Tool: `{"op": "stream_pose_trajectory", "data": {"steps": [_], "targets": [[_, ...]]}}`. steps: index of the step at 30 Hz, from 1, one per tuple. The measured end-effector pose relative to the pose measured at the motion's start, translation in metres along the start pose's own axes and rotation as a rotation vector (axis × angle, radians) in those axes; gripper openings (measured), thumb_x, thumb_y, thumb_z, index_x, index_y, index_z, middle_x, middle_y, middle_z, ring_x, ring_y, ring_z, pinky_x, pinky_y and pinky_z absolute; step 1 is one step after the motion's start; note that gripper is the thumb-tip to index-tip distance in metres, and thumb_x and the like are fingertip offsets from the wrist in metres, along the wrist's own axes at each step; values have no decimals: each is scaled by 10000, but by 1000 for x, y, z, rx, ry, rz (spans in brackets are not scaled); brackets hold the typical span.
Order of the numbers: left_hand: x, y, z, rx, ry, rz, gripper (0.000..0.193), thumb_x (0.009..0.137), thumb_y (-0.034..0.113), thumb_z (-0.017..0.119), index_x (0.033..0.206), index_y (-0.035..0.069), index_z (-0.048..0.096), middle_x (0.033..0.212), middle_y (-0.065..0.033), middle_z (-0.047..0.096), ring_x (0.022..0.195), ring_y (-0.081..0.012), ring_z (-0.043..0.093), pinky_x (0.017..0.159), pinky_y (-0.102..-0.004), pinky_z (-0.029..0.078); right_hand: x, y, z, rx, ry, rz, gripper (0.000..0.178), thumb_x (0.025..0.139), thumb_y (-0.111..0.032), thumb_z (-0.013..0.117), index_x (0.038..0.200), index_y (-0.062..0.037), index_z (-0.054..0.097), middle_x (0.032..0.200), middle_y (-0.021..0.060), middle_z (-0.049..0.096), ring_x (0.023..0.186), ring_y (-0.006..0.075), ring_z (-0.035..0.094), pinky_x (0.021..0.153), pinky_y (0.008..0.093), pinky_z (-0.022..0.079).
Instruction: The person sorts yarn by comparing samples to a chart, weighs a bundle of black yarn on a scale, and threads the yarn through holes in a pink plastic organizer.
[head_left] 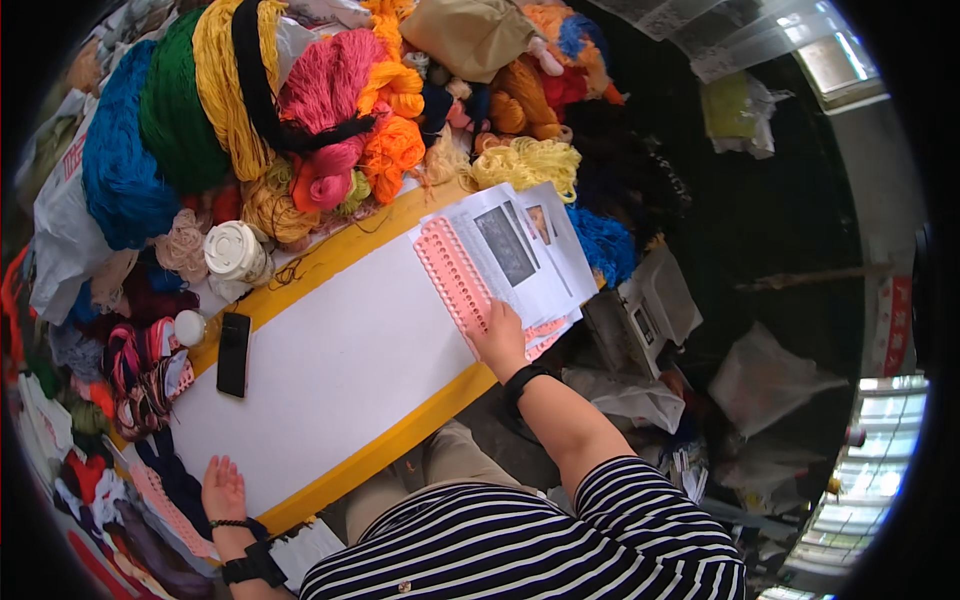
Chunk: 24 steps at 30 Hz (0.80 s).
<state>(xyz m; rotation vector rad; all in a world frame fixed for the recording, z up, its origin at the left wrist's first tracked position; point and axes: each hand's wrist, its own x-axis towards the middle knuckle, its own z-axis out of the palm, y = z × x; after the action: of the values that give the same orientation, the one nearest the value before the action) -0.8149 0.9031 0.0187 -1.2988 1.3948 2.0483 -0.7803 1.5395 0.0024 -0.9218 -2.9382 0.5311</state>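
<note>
My right hand (502,342) is closed on the near end of a pink perforated strip (455,270), which has rows of holes along its length. The strip lies over printed sheets (548,255) at the right end of a white-topped table (330,350). Part of another pink piece (545,335) shows beside my fingers. My left hand (224,488) rests by the table's near left corner, fingers stretched out and holding nothing. Close to it, a long pink strip (165,500) lies next to dark blue yarn (172,465).
A black phone (234,355) lies at the table's left end, near a white-lidded jar (237,252). Along the far side, hanks of yarn (330,85) in many colours are heaped. Plastic bags (770,380) sit on the right, beyond a grey-white device (655,310).
</note>
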Motion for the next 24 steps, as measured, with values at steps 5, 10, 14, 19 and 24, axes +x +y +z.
{"op": "stream_pose_trajectory", "data": {"steps": [5, 10, 14, 19, 24], "targets": [[-32, -78, 102, 38, -12, -110, 355, 944, 269, 633, 1266, 126, 589, 1196, -52, 633, 1006, -181, 592, 877, -337, 486, 27, -4, -9, -64, -88, 49, 620, 710, -287, 800, 1204, -24, 534, 1117, 157, 595, 1083, 394, 552, 863, 488, 496], [-54, -125, 211, 186, -96, -190, 352, 947, 234, 629, 1269, 104, 574, 1162, -74, 647, 999, -197, 600, 869, -342, 487, 25, 12, 3, -99, -151, -139, 432, 701, -237, 775, 1032, -58, 564, 1030, 145, 596, 997, 367, 574, 800, 481, 498], [-59, -150, 276, 322, -217, -217, 386, 961, 230, 607, 1312, 89, 536, 1201, -95, 627, 1017, -204, 591, 881, -357, 486, 3, 3, 19, -54, -451, -229, 357, 734, -218, 754, 1020, -57, 612, 1049, 150, 613, 982, 363, 600, 807, 481, 494], [-44, -191, 297, 696, -148, 63, 567, 917, 272, 670, 1397, 62, 454, 1251, -105, 567, 1035, -196, 579, 909, -364, 487, 23, -8, -6, 134, -280, -409, 538, 719, -228, 790, 1184, -57, 580, 1084, 151, 614, 990, 363, 604, 822, 471, 500], [-57, -206, 344, 1214, -120, 534, 768, 795, 260, 783, 1429, 60, 399, 1296, -165, 505, 1108, -321, 567, 958, -410, 481, 84, 24, -21, 23, -59, -262, 570, 687, -227, 835, 1141, -36, 550, 1080, 141, 590, 991, 347, 593, 802, 455, 512]]}}
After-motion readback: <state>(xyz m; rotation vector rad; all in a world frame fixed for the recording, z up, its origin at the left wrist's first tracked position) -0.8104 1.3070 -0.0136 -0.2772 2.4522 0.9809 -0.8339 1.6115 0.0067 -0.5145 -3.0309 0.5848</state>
